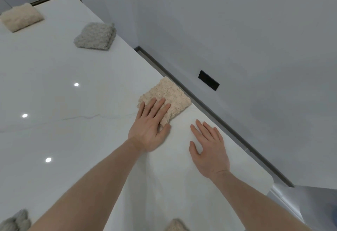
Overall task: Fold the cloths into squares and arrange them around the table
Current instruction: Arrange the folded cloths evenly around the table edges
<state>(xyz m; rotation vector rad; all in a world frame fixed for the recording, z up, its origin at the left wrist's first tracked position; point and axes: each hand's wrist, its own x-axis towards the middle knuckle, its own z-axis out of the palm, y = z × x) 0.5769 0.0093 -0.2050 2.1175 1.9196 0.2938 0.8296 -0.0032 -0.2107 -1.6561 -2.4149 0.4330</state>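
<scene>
My left hand (148, 129) pressed flat on the beige cloth (168, 99) at the worktop (73, 103) edge; my right hand (209, 150) lay open beside it; two cloths at the near edge were cut off.

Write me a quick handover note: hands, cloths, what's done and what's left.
Left hand: open, fingers flat, pressing the folded beige cloth at the table's right edge.
Right hand: open, flat on the bare tabletop, apart from that cloth.
Done: grey cloth and cream cloth lie folded further along.
Partly in view at the bottom edge: a grey cloth, looking bunched, and a beige one; state unclear.
Left: probably release this cloth, check those two.
</scene>
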